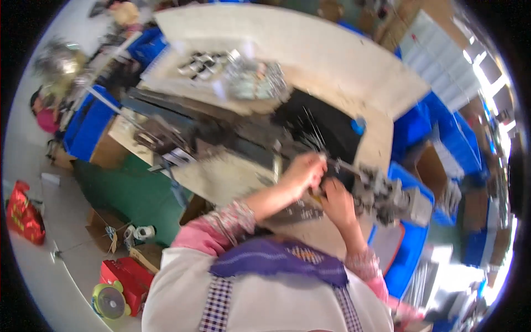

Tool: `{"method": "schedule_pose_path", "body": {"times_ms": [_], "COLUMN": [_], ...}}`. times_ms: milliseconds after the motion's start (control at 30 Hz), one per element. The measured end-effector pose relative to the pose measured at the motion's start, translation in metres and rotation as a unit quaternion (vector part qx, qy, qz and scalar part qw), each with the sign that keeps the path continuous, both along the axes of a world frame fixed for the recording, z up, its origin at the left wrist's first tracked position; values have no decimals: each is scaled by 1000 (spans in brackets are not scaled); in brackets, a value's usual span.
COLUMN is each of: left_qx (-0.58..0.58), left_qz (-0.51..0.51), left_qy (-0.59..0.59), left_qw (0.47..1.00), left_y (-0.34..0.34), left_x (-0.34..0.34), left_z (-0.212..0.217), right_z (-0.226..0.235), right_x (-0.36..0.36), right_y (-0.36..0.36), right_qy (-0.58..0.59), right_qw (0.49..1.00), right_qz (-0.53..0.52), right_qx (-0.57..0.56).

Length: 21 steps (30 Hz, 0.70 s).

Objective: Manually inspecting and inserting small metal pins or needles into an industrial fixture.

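My left hand (306,172) is closed at the near end of a bunch of thin metal rods (315,131), its fingertips pinched together. What sits between them is blurred and too small to name. Just right of it and a little nearer, my right hand (338,203) has its fingers curled in; something yellowish shows by its fingertips, its kind unclear. Both hands are beside the shaft of a grey metal machine (395,198), whose blocky head lies to the right. A black mat (337,119) lies beyond the hands, under the rods.
Farther back on the table, a pile of clear plastic bags (257,80) lies beside black-and-white parts (204,63). A small blue round item (358,126) rests at the mat's edge. Blue bins (412,124) stand right. A red box (127,282) and small fan (110,300) sit lower left.
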<state>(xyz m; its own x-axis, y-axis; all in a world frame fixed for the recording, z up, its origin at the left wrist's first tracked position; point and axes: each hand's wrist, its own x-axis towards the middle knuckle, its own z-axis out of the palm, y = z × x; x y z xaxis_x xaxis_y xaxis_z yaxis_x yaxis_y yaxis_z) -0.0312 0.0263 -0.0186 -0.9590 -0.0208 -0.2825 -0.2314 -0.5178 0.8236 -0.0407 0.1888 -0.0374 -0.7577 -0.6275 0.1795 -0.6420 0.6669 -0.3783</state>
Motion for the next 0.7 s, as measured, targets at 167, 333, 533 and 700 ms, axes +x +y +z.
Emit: {"method": "schedule_pose_path", "body": {"times_ms": [167,333,533,700], "left_qx": [-2,1,-31,-24], "left_qz": [34,110,122,128], "left_qy": [42,58,19,40], "left_qw": [999,992,992,991], "left_y": [1,-1,5,4], "left_x": [12,20,12,11], "left_z": [-12,-10,-7,-7], "right_z": [39,117,91,75], "right_x": [16,-9,-90,-87], "right_y": [14,9,-56,-71], "right_qy": [-6,-54,15,-294], "right_qw": [999,995,993,949], "right_qz": [50,40,71,100], "right_qx": [9,-70,-89,-60]}}
